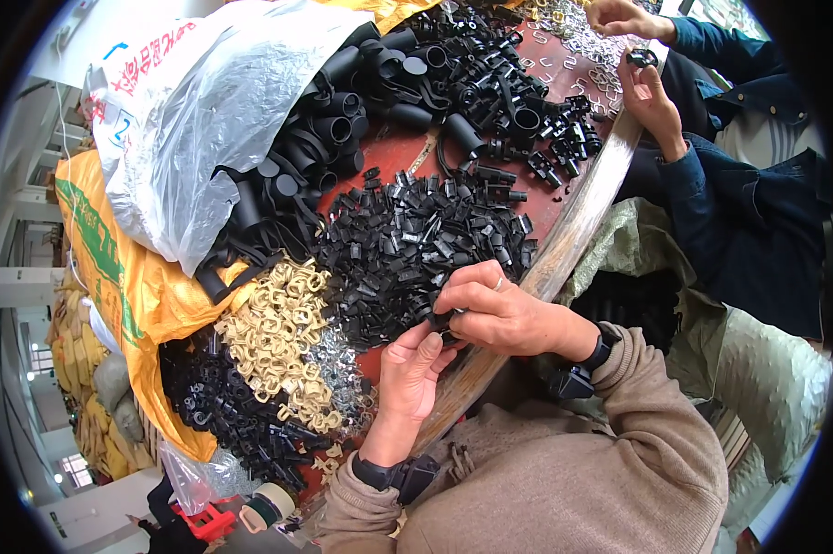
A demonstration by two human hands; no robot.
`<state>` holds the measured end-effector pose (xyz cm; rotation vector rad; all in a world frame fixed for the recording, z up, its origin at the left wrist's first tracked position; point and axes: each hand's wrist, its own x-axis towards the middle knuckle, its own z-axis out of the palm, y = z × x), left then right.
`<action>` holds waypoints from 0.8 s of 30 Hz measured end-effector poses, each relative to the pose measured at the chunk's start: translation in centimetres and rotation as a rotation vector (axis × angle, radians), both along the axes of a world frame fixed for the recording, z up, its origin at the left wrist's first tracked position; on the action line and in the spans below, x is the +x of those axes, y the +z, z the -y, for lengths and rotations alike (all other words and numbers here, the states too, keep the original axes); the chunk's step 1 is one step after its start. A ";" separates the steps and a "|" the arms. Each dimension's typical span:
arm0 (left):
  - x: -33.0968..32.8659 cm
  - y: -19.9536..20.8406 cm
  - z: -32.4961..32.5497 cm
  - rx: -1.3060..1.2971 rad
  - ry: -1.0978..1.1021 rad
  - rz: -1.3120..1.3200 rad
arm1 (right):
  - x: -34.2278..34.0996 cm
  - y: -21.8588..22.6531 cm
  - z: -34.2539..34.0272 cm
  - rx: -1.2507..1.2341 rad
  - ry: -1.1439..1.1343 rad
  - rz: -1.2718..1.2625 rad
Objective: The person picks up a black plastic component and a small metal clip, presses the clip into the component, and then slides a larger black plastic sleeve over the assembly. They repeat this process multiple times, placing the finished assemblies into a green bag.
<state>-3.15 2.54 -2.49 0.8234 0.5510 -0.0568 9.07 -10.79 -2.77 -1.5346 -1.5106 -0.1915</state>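
My left hand [409,377] and my right hand [499,312] meet near the table's front edge. Between their fingertips is a small black plastic part [442,334], pinched from both sides; its exact shape is mostly covered by the fingers. Just beyond them spreads a heap of small black plastic clips [407,231]. Left of my hands lie a pile of cream-coloured plastic pieces [273,319] and small shiny metal bits [336,362]. A pile of black plastic fittings [241,420] sits further left, at the near side.
Black tubular parts [342,106] spill from a white plastic bag [204,120] at the back. Yellow woven sacks [112,240] stand left. Wire loops [545,42] lie far right, near a co-worker's hands [654,103]. A wooden table edge [564,249] and tape roll [269,506] are close by.
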 end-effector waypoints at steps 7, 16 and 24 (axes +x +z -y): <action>-0.2 -0.2 -0.1 0.015 0.017 -0.012 | -0.7 0.6 0.2 -0.073 -0.050 0.101; -0.3 0.0 -0.2 0.087 -0.051 0.034 | 0.1 0.0 0.4 -0.177 0.042 -0.537; -3.2 -0.6 -0.7 0.162 -0.046 0.014 | -0.6 -2.1 1.0 -0.026 0.040 -0.545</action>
